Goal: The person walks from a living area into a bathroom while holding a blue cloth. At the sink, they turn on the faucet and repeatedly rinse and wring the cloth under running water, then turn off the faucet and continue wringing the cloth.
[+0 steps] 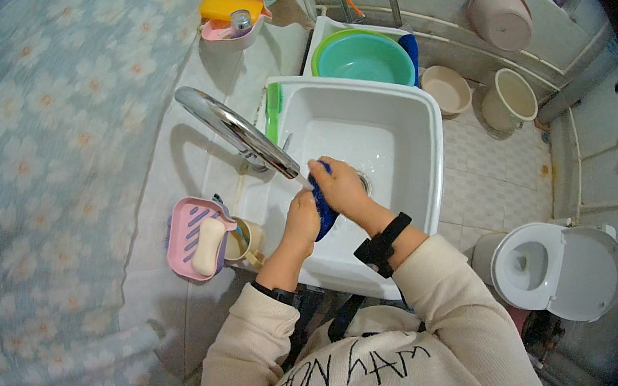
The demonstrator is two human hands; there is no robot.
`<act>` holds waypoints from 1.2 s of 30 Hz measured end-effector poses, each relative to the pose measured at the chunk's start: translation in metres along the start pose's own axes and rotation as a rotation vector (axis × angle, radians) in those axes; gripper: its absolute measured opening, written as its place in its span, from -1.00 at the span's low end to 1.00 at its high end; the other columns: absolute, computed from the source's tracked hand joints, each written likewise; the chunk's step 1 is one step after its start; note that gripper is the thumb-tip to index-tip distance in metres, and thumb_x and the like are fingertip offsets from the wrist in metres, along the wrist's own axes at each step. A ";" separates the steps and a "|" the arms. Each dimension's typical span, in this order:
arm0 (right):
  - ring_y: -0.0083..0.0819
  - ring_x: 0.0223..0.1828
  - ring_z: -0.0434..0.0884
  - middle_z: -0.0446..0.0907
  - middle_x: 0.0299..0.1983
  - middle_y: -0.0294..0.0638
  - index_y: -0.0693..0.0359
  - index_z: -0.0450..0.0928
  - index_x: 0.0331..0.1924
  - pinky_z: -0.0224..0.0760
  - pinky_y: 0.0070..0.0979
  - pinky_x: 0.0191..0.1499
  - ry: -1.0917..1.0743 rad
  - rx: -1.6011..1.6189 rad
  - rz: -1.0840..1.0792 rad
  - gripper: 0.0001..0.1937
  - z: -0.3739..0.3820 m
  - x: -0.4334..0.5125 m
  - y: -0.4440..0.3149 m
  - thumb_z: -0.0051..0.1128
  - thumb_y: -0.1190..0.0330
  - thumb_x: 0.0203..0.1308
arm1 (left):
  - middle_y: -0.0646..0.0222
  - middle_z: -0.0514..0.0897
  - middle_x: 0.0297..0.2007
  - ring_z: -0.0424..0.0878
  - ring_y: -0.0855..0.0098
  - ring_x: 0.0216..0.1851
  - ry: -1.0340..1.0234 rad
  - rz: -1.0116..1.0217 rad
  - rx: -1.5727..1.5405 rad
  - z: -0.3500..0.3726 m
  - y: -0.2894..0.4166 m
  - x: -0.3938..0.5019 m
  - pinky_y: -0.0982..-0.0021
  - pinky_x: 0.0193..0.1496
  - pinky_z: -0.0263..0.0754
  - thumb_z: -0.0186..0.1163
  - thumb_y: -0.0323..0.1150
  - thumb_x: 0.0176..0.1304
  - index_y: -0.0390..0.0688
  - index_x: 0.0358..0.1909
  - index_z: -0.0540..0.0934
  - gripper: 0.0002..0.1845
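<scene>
A wet dark blue cloth is bunched between my two hands over the white sink. Water runs from the curved chrome faucet onto the cloth. My left hand grips it on the left side, below the spout. On the right side, my right hand holds its upper part, with the thumb and fingers closed on it. The metal drain shows partly behind my right hand. A green brush lies on the sink's back left rim.
A pink soap dish with a soap bar and a beige cup stand left of the sink. Beyond it are stacked basins. Buckets and a toilet stand on the right; a floral curtain hangs left.
</scene>
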State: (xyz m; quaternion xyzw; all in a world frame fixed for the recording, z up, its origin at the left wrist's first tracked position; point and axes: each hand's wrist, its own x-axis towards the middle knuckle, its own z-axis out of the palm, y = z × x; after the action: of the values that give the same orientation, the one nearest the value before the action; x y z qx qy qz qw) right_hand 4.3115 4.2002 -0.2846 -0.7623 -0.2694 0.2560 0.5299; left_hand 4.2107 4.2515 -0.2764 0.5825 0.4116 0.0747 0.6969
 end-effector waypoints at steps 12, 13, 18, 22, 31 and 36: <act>-0.53 -0.37 0.44 0.48 -0.39 -0.30 0.24 0.44 -0.15 0.33 -0.56 -0.30 -0.086 0.331 0.255 -0.76 -0.066 -0.017 0.068 -0.04 0.27 0.21 | 0.43 0.48 -0.21 0.41 0.52 -0.15 0.040 0.120 -0.301 -0.019 0.019 -0.017 0.46 0.00 0.28 -0.02 -0.31 0.22 -0.11 -0.07 0.39 -0.74; -0.55 -0.36 0.44 0.48 -0.39 -0.31 0.24 0.42 -0.11 0.34 -0.57 -0.28 -0.162 0.323 0.247 -0.76 -0.068 -0.020 0.066 -0.03 0.31 0.20 | 0.43 0.48 -0.21 0.41 0.53 -0.15 0.028 0.141 -0.283 -0.015 0.019 -0.019 0.47 -0.01 0.29 0.00 -0.35 0.20 -0.11 -0.06 0.40 -0.73; 0.02 0.23 0.23 0.22 0.18 0.17 0.16 0.19 0.23 0.13 -0.27 0.25 -0.322 -0.215 -0.168 -0.25 -0.065 -0.022 0.058 0.28 0.25 -0.13 | 0.42 0.49 -0.20 0.43 0.56 -0.18 -0.022 0.189 -0.162 -0.009 0.031 -0.021 0.52 -0.06 0.35 0.06 -0.48 0.14 -0.11 0.03 0.40 -0.63; 0.02 0.24 0.22 0.18 0.24 0.12 0.18 0.15 0.24 0.14 -0.26 0.24 -0.256 -0.297 -0.440 -0.19 -0.041 -0.024 0.047 0.32 0.21 -0.17 | 0.42 0.48 -0.17 0.44 0.55 -0.15 -0.013 0.131 -0.224 -0.005 0.039 -0.026 0.53 -0.08 0.36 0.06 -0.49 0.15 -0.09 0.08 0.37 -0.59; -0.49 -0.18 0.47 0.48 -0.22 -0.25 0.28 0.31 0.02 0.33 -0.53 -0.07 -0.513 0.381 0.058 -0.67 -0.038 -0.014 0.022 -0.04 0.45 0.15 | 0.40 0.40 0.00 0.39 0.52 -0.01 0.316 0.232 -0.472 -0.023 0.028 -0.030 0.40 0.08 0.25 0.02 -0.40 0.24 -0.04 0.21 0.26 -0.53; -0.49 -0.40 0.52 0.52 -0.43 -0.24 0.29 0.44 -0.16 0.39 -0.56 -0.28 -0.618 0.489 0.362 -0.72 -0.049 -0.009 0.005 -0.15 0.24 0.26 | 0.33 0.33 0.09 0.39 0.49 -0.03 0.336 0.167 -0.225 -0.021 0.006 -0.036 0.49 0.01 0.29 0.07 -0.35 0.21 -0.06 0.25 0.19 -0.45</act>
State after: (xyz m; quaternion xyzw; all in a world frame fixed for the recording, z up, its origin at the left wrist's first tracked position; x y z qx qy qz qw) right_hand 4.3394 4.1599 -0.2729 -0.5367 -0.2088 0.6173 0.5361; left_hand 4.1756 4.2476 -0.2535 0.5123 0.4615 0.2738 0.6706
